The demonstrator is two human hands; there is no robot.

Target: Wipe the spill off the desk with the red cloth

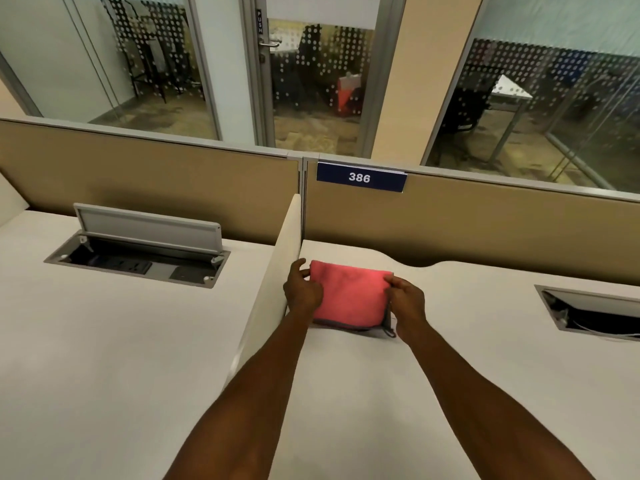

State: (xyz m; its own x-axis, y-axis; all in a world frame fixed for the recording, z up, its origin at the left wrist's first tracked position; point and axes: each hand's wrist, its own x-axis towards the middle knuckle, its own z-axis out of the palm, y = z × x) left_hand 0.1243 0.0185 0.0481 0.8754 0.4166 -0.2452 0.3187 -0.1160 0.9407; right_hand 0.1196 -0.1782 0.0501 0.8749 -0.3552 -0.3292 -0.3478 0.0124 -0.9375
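Observation:
A folded red cloth [349,296] with a grey trim lies on the white desk [450,375], near its back left corner. My left hand [302,292] pinches the cloth's left edge, close to the low divider. My right hand [407,301] grips the cloth's right edge with curled fingers. Both forearms reach in from the bottom of the view. I see no spill on the desk surface.
A white divider panel [273,289] separates this desk from the neighbouring desk [104,341], which has an open cable box [138,251]. Another cable opening [595,313] sits at the right. A tan partition [485,223] with a "386" sign [360,177] backs the desk.

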